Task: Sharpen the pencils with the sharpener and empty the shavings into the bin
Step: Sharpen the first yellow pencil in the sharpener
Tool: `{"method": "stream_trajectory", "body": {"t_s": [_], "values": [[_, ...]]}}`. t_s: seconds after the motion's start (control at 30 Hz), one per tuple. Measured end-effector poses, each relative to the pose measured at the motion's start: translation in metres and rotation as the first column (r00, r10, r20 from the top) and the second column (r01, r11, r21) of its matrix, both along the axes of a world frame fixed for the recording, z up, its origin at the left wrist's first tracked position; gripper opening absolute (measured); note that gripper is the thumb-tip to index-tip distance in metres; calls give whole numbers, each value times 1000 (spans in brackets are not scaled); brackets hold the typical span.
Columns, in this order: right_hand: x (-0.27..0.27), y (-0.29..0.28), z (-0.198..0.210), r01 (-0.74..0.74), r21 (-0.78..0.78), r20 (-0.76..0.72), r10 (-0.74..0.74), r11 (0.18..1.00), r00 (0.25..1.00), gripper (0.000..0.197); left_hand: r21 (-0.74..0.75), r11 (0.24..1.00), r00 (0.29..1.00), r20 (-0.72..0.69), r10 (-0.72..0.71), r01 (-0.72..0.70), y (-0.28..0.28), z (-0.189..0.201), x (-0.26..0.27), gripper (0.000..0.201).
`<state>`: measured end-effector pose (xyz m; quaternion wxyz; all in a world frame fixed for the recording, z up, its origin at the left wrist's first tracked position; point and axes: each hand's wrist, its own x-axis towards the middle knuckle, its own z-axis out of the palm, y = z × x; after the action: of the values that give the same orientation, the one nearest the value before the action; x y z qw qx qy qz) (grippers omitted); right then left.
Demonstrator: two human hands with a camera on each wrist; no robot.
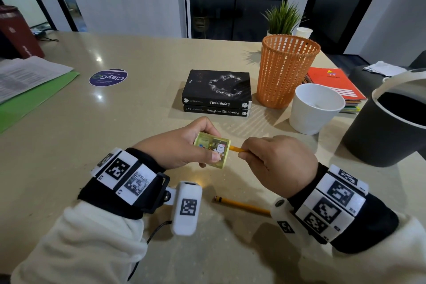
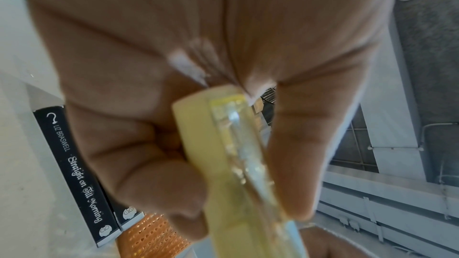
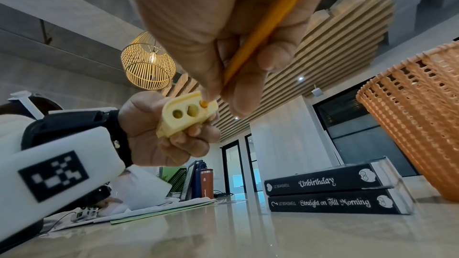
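Above the beige table (image 1: 138,122), the left hand (image 1: 177,145) is gripping a yellow translucent plastic sharpener (image 1: 213,148), while the right hand (image 1: 280,165), at its 3 o'clock, is pinching a yellow wooden pencil (image 1: 237,150) entering its end hole; the dark round bin (image 1: 380,136) is standing further right.

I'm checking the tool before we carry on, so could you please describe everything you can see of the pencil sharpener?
The sharpener is a small boxy case of pale yellow, see-through plastic with a cartoon bear sticker on its broad face. Its end face shows three round holes in the right wrist view. The left hand grips it clear of the table, thumb on one side and fingers on the other. A yellow pencil, held by the right hand, has its tip at the outermost hole.
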<state>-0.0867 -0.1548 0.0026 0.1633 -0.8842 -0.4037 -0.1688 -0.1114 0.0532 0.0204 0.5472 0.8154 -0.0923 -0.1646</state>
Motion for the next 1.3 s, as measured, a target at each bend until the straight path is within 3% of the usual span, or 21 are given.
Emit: {"method": "stream_trajectory", "body": {"t_s": [0.17, 0.5, 0.63, 0.8, 1.07, 1.2, 1.3], "values": [[0, 2, 0, 44, -47, 111, -39, 998, 993, 32, 13, 1000, 1000, -4, 3, -3, 1, -1, 0, 29], [-1, 3, -6, 64, -74, 23, -63, 995, 998, 37, 41, 999, 1000, -5, -22, 22, 4, -1, 1, 26], [-3, 3, -3, 40, -91, 2, -40, 995, 999, 35, 19, 999, 999, -16, -48, 48, 7, -3, 0, 36], [-4, -4, 1, 2, -96, -72, -9, 995, 997, 32, -68, 997, 1000, -16, -22, 21, 15, -8, -1, 50], [4, -11, 1, 56, -206, -182, -94, 977, 979, 19, -250, 960, 992, -54, 115, -125, 32, -16, 2, 47], [2, -10, 0, 25, -78, -325, -50, 997, 944, 3, -344, 917, 980, -73, 187, -201, 39, -22, 2, 51], [2, -10, 3, 25, 20, -362, -16, 999, 932, 14, -385, 898, 977, -67, 205, -214, 43, -22, 3, 51]]}}
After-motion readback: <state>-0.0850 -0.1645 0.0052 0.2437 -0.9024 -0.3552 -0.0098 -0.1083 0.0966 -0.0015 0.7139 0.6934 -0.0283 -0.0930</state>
